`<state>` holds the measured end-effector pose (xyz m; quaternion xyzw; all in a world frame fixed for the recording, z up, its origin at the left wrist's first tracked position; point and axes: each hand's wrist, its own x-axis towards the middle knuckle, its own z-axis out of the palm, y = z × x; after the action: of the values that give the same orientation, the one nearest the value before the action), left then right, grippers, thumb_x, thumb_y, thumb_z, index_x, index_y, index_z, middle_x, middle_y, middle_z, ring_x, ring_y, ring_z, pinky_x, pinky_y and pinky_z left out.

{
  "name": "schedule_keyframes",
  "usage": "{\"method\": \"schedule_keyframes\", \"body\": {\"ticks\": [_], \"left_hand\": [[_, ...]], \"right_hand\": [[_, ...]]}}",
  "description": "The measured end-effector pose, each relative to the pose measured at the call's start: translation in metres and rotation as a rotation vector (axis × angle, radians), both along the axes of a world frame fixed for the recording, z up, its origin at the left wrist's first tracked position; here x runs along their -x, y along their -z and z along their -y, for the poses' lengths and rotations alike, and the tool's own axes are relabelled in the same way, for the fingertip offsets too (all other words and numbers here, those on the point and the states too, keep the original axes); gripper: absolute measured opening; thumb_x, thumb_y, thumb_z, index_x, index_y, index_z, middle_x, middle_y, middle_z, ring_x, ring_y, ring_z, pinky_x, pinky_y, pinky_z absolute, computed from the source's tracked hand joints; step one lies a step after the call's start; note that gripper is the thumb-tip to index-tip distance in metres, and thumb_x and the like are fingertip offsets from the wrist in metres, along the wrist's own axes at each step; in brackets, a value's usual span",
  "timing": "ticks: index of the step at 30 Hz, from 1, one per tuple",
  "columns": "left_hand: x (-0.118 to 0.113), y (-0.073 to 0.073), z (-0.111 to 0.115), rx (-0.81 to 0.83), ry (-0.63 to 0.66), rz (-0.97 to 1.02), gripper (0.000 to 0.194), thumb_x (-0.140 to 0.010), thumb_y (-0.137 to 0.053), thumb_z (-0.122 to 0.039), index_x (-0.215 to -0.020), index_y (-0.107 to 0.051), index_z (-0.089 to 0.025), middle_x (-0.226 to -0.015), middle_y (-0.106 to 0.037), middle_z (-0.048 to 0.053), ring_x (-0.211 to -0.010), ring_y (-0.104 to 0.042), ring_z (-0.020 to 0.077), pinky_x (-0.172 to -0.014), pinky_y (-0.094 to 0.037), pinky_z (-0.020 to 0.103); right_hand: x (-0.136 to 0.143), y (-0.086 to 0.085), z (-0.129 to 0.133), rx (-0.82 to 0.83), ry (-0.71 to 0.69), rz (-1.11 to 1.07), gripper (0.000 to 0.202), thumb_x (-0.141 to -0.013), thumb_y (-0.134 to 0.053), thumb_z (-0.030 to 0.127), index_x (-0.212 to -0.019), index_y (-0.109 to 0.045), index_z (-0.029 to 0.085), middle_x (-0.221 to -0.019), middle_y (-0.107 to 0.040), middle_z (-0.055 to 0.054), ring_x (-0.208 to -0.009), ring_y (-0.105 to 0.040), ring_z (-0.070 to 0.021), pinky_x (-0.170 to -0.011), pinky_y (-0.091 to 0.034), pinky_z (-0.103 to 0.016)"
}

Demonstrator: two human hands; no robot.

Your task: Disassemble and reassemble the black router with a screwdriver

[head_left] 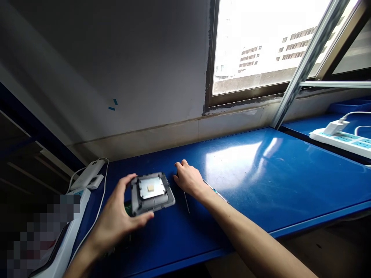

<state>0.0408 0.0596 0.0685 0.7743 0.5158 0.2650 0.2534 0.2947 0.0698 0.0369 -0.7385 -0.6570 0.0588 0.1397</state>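
Observation:
My left hand point(117, 210) grips a square grey plastic housing point(168, 197) by its edges, raised above the blue table. A silvery metal plate point(155, 186) with a small tan pad sits in the middle of the housing. Green circuit board point(128, 208) shows by the palm. To the right, my right hand point(188, 177) is low at the tabletop with curled fingers, closed around what looks like a screwdriver; its thin shaft point(187, 202) sticks out toward me, and the handle is mostly hidden. Another slim tool with a blue part point(216, 191) lies partly behind my right forearm.
The blue table point(246, 200) runs along a wall below a window point(255, 50). At left are a white adapter point(89, 173), a cable and a partly pixelated white object. A metal post point(304, 69) and a white power strip point(344, 139) stand at right.

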Motion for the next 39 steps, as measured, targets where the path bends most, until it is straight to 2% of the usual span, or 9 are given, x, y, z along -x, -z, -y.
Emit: {"method": "schedule_keyframes", "body": {"ticks": [4,8,12,17,23,27,30,33,39], "left_hand": [[-0.009,0.036,0.042,-0.070,0.033,-0.113,0.099,-0.060,-0.084,-0.045,-0.147,-0.041,-0.026,-0.149,-0.051,0.013,-0.135,-0.054,0.0389,-0.112,-0.046,0.054],[-0.021,0.058,0.063,-0.059,0.028,-0.177,0.098,-0.062,-0.079,-0.040,-0.149,-0.039,-0.019,-0.154,-0.047,0.017,-0.146,-0.042,0.0388,-0.118,-0.040,0.053],[-0.027,0.062,0.067,-0.017,0.057,-0.329,0.099,-0.074,-0.070,-0.051,-0.157,-0.029,-0.014,-0.163,-0.037,0.020,-0.152,-0.029,0.0398,-0.117,-0.042,0.056],[-0.029,0.066,0.070,-0.019,0.111,-0.418,0.099,-0.086,-0.057,-0.059,-0.164,-0.013,-0.018,-0.166,-0.031,0.018,-0.152,-0.028,0.0394,-0.112,-0.047,0.059],[-0.043,0.095,0.081,-0.189,0.118,-0.337,0.106,-0.092,-0.057,-0.055,-0.161,0.019,-0.028,-0.170,-0.019,0.016,-0.150,-0.031,0.0385,-0.108,-0.053,0.055],[-0.054,0.106,0.085,-0.200,0.049,-0.247,0.104,-0.093,-0.057,-0.053,-0.161,0.017,-0.031,-0.171,-0.020,0.013,-0.151,-0.030,0.0379,-0.109,-0.052,0.056],[-0.058,0.105,0.084,-0.194,-0.006,-0.195,0.099,-0.092,-0.057,-0.053,-0.163,0.007,-0.029,-0.170,-0.024,0.014,-0.150,-0.032,0.0380,-0.110,-0.050,0.058],[-0.059,0.106,0.083,-0.202,-0.023,-0.167,0.094,-0.092,-0.057,-0.053,-0.164,-0.001,-0.027,-0.169,-0.026,0.014,-0.151,-0.032,0.0375,-0.111,-0.049,0.058],[-0.058,0.111,0.086,-0.244,-0.046,-0.171,0.094,-0.093,-0.056,-0.055,-0.162,0.003,-0.032,-0.170,-0.026,0.012,-0.152,-0.029,0.0366,-0.108,-0.052,0.059]], "right_hand": [[0.000,-0.001,-0.001,0.037,0.015,-0.030,0.031,-0.095,-0.061,0.029,-0.123,-0.060,0.018,-0.120,-0.065,-0.014,-0.096,-0.074,-0.0281,-0.072,-0.053,-0.032],[-0.002,0.000,-0.001,0.048,0.003,-0.058,0.037,-0.094,-0.065,0.036,-0.126,-0.059,0.018,-0.120,-0.066,-0.014,-0.103,-0.072,-0.0284,-0.076,-0.053,-0.032],[-0.004,0.001,-0.001,0.045,-0.006,-0.072,0.036,-0.091,-0.069,0.033,-0.123,-0.062,0.017,-0.118,-0.068,-0.015,-0.102,-0.072,-0.0286,-0.076,-0.053,-0.032],[-0.003,0.002,-0.002,-0.028,0.020,-0.096,0.030,-0.095,-0.063,0.028,-0.123,-0.063,0.017,-0.114,-0.070,-0.016,-0.097,-0.073,-0.0311,-0.076,-0.053,-0.036],[-0.002,-0.004,-0.005,-0.226,0.083,-0.148,0.038,-0.103,-0.048,0.034,-0.139,-0.054,0.020,-0.125,-0.066,-0.013,-0.094,-0.072,-0.0254,-0.082,-0.055,-0.036],[-0.003,-0.007,-0.005,-0.550,-0.053,-0.449,0.036,-0.101,-0.053,0.033,-0.135,-0.057,0.021,-0.113,-0.065,-0.008,-0.071,-0.064,-0.0140,-0.076,-0.057,-0.030],[-0.002,-0.008,-0.003,-0.751,-0.193,-0.721,0.033,-0.099,-0.057,0.034,-0.130,-0.061,0.022,-0.101,-0.062,-0.004,-0.063,-0.056,-0.0109,-0.066,-0.057,-0.028],[0.000,-0.009,0.001,-0.783,-0.251,-0.801,0.033,-0.099,-0.057,0.034,-0.131,-0.060,0.025,-0.102,-0.060,-0.003,-0.067,-0.057,-0.0108,-0.064,-0.058,-0.027],[0.006,-0.012,0.008,-0.783,-0.276,-0.732,0.029,-0.099,-0.058,0.032,-0.128,-0.060,0.026,-0.103,-0.062,-0.002,-0.070,-0.062,-0.0107,-0.065,-0.059,-0.027]]}}
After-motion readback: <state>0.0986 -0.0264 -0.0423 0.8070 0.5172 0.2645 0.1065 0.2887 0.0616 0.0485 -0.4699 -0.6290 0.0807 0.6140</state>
